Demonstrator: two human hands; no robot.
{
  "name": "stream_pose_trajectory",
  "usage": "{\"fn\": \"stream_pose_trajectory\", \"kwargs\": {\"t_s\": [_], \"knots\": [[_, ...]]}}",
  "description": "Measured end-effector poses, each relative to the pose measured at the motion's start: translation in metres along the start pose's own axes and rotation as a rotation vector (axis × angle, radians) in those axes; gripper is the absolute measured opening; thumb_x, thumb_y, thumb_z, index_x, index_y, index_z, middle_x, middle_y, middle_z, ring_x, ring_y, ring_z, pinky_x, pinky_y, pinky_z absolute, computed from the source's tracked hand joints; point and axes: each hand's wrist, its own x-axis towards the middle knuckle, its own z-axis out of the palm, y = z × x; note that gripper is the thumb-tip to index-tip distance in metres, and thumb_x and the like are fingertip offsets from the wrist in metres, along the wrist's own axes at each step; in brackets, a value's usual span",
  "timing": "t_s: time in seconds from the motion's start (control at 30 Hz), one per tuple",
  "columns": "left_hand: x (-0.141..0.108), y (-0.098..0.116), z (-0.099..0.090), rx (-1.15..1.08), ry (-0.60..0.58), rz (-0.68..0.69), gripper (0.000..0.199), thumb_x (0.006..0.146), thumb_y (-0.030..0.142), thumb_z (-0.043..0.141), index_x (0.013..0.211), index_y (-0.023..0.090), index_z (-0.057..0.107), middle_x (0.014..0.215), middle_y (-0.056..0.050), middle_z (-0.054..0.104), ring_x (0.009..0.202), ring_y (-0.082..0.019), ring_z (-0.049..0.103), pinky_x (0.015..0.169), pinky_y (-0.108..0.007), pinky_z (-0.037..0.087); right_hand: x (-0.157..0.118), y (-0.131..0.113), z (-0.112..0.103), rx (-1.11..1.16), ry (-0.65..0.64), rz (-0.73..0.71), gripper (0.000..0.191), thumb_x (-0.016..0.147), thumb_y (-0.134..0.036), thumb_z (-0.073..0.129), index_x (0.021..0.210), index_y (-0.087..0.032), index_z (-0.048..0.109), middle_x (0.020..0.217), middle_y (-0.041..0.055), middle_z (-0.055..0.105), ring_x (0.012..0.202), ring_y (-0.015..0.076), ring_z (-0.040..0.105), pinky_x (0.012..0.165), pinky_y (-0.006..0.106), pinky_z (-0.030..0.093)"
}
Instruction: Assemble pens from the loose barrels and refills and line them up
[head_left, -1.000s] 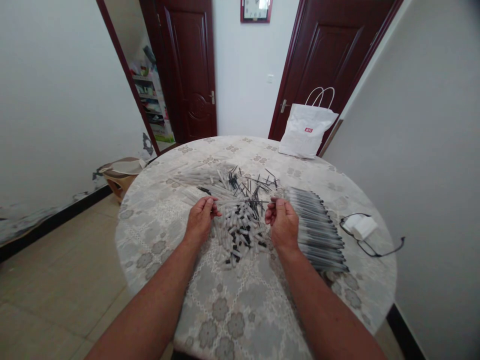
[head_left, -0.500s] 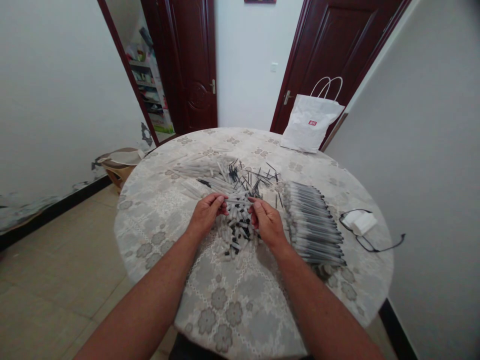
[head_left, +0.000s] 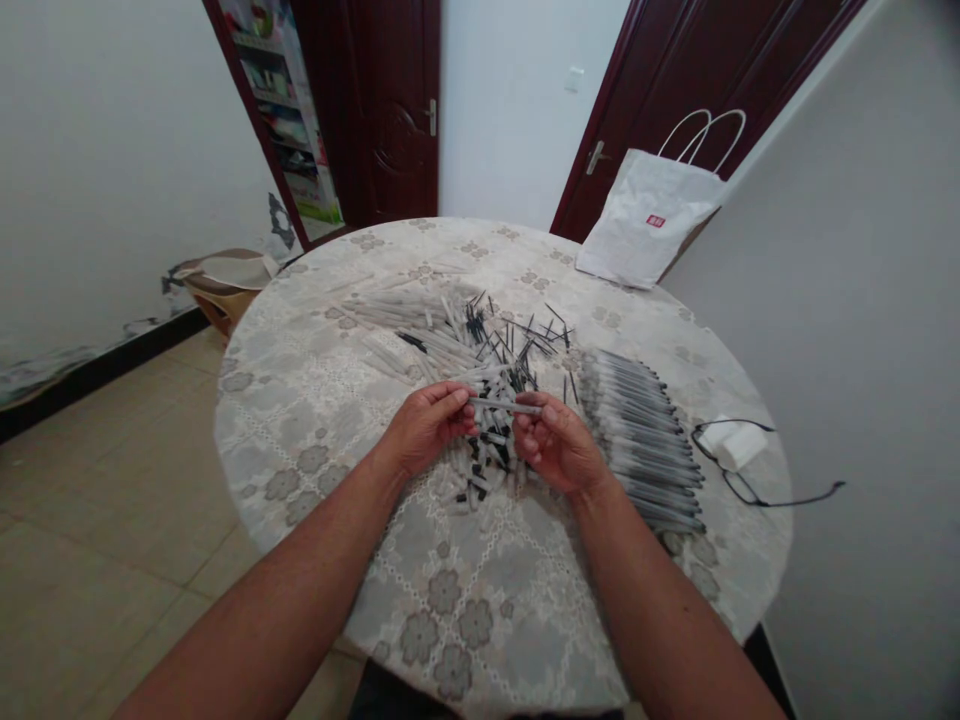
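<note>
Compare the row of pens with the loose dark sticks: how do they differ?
The row of pens lies roughly parallel; the dark sticks cross at odd angles. The row of pens looks pale and grey; the dark sticks look almost black. Both are on the patterned tablecloth.

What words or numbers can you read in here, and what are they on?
None can be read for sure.
Red label on the white bag: pale marks, too small to read.
Packages on the shelves: too blurred.
Held tube and row of pens: no writing I can make out.
</note>
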Motion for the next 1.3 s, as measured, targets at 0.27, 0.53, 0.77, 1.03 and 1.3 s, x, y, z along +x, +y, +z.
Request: {"fn": "stream_pose_trajectory", "kwargs": {"t_s": [0.27, 0.53, 0.77, 1.03, 1.3], "knots": [[0.002, 0.000, 0.003, -0.135, -0.036, -0.089, 0.027, 0.076, 0.023, 0.084, 0.097, 0.014, 0.071, 0.076, -0.004, 0.069, 0.069, -0.014, 0.068, 0.069, -0.030, 0.063, 0.002, 0.003, -0.001, -0.048, 0.029, 0.019, 0.041, 0.073, -0.048, 0.080, 0.104, -0.023, 0.070, 0.082, 0.0011, 0.069, 0.052, 0.0101, 0.051, 0.045, 0.022, 0.039], [0.000, 0.002, 0.004, -0.131, -0.115, -0.108, 0.026, 0.084, 0.031, 0.078, 0.099, 0.011, 0.071, 0.078, -0.007, 0.071, 0.071, -0.017, 0.070, 0.069, -0.033, 0.063, 0.003, 0.009, 0.008, -0.147, 0.048, 0.001, 0.048, 0.073, -0.051, 0.080, 0.110, -0.022, 0.070, 0.084, 0.0020, 0.070, 0.054, 0.0107, 0.053, 0.045, 0.022, 0.040], [0.008, 0.005, -0.003, -0.175, 0.090, 0.020, 0.021, 0.087, 0.034, 0.073, 0.096, 0.015, 0.068, 0.079, -0.004, 0.072, 0.068, -0.015, 0.070, 0.068, -0.031, 0.063, -0.011, -0.032, -0.012, -1.222, 0.155, -0.337, 0.019, 0.088, -0.032, 0.064, 0.100, -0.021, 0.074, 0.092, 0.0057, 0.072, 0.075, 0.0171, 0.061, 0.070, 0.029, 0.046], [0.014, 0.006, -0.005, -0.223, 0.180, 0.005, 0.016, 0.087, 0.031, 0.072, 0.091, 0.015, 0.067, 0.077, -0.003, 0.072, 0.066, -0.014, 0.069, 0.065, -0.029, 0.062, -0.031, -0.037, -0.022, -1.737, -0.059, -0.112, 0.019, 0.079, -0.010, 0.062, 0.078, -0.023, 0.075, 0.079, 0.0046, 0.074, 0.074, 0.0188, 0.065, 0.067, 0.028, 0.038], [0.011, 0.007, -0.003, -0.200, 0.154, 0.029, 0.019, 0.084, 0.029, 0.076, 0.093, 0.014, 0.068, 0.077, -0.003, 0.072, 0.067, -0.014, 0.069, 0.066, -0.028, 0.062, -0.025, -0.019, -0.017, -1.988, -0.058, 0.041, 0.013, 0.080, -0.017, 0.065, 0.082, -0.021, 0.077, 0.081, 0.0116, 0.076, 0.072, 0.0229, 0.067, 0.060, 0.031, 0.030]]}}
